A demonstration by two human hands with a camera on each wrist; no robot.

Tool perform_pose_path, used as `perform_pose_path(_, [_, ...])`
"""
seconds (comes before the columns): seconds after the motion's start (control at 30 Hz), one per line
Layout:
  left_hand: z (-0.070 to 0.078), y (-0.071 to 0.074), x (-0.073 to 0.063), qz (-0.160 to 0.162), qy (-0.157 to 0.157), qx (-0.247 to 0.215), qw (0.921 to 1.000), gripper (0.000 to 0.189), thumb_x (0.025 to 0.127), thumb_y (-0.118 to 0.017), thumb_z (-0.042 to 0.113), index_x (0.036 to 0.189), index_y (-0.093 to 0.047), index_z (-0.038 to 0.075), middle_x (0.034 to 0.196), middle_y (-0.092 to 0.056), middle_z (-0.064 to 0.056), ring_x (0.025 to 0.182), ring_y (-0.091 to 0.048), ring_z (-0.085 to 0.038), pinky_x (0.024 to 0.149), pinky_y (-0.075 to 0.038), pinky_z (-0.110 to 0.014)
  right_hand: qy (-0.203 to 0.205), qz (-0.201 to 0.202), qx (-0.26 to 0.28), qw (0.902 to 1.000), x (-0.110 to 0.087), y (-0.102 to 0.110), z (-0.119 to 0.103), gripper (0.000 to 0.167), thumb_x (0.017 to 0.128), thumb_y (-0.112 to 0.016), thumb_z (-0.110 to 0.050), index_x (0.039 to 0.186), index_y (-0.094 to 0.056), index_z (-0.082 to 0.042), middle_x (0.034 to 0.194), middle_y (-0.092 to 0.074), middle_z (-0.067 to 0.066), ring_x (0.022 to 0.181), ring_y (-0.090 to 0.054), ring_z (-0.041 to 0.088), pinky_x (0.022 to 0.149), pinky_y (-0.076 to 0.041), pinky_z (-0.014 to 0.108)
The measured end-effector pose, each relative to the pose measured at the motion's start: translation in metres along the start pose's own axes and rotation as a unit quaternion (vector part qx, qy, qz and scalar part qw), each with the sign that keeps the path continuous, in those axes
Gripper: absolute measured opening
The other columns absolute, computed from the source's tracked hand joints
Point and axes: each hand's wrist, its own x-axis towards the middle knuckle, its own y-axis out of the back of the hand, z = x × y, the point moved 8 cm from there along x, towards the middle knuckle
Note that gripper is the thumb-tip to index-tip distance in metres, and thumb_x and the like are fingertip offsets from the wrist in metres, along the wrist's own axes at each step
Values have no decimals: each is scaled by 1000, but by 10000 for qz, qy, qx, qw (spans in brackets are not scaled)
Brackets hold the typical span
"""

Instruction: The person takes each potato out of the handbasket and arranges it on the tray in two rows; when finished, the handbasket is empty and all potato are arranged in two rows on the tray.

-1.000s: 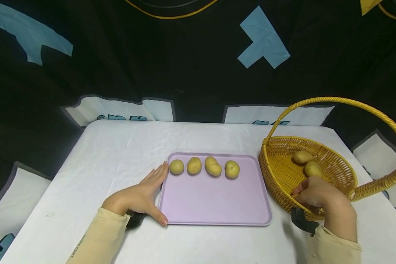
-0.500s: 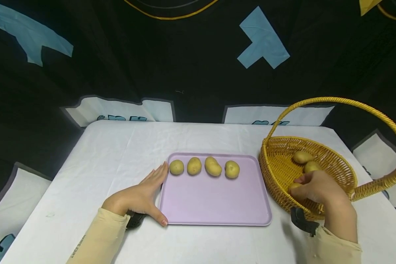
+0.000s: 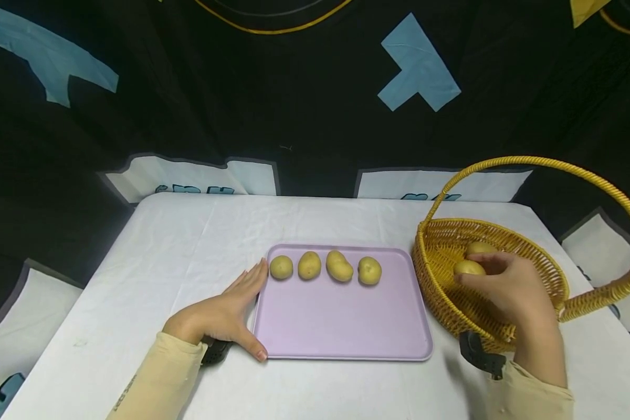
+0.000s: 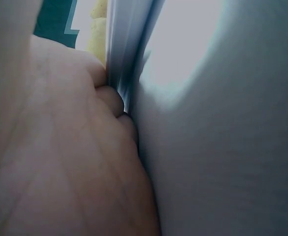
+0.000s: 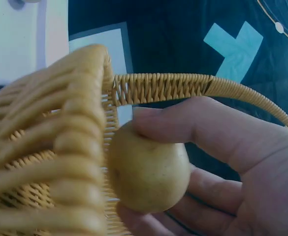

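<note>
My right hand (image 3: 520, 286) pinches a potato (image 3: 468, 268) between thumb and fingers, over the inside of the wicker basket (image 3: 431, 289). In the right wrist view this potato (image 5: 148, 169) shows near the basket rim (image 5: 82, 147). Another potato (image 3: 481, 248) lies in the basket behind my fingertips, partly hidden. My left hand (image 3: 223, 312) lies with straight, spread fingers along the left edge of the lilac tray (image 3: 341, 326), thumb at its near corner. Several potatoes stand in a row along the tray's far side, the leftmost potato (image 3: 280, 267) closest to my left fingertips.
The basket's tall arched handle (image 3: 535, 160) rises over its right side and past my right wrist. A white cloth (image 3: 152, 280) covers the table. Behind the table hangs a black cloth (image 3: 294, 105) with blue shapes. The basket stands close beside the tray's right edge.
My right hand has lifted the potato from the near part of the basket, moving it up and away from me. The left hand and the tray keep their places.
</note>
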Motion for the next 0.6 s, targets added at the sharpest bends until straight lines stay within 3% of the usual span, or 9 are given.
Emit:
perform_pose_path(0.23, [0, 0, 0, 11, -9, -4, 10000, 165, 45, -93, 64, 158, 9, -2, 166, 12, -17, 152, 8, -34, 121, 0, -52, 303, 381, 357, 9982, -1, 1, -13, 64, 81, -86, -34, 131, -63, -2, 130, -59, 23, 112, -53, 32, 69, -49, 13])
perform_pose_path(0.37, [0, 0, 0, -3, -25, 15, 10000, 166, 45, -93, 64, 158, 9, -2, 166, 12, -18, 152, 9, -33, 122, 0, -52, 384, 466, 620, 9962, -4, -1, -21, 63, 81, -87, -34, 132, -64, -4, 131, -58, 19, 111, -52, 28, 70, -51, 11])
perform_pose_path(0.6, [1, 1, 0, 3, -46, -13, 10000, 165, 46, -93, 63, 158, 9, -2, 166, 12, -18, 152, 9, -33, 121, 1, -52, 1081, 619, 893, 9882, -7, -5, -40, 60, 78, -89, -29, 127, -67, -1, 123, -64, 16, 96, -63, 10, 74, -54, 13])
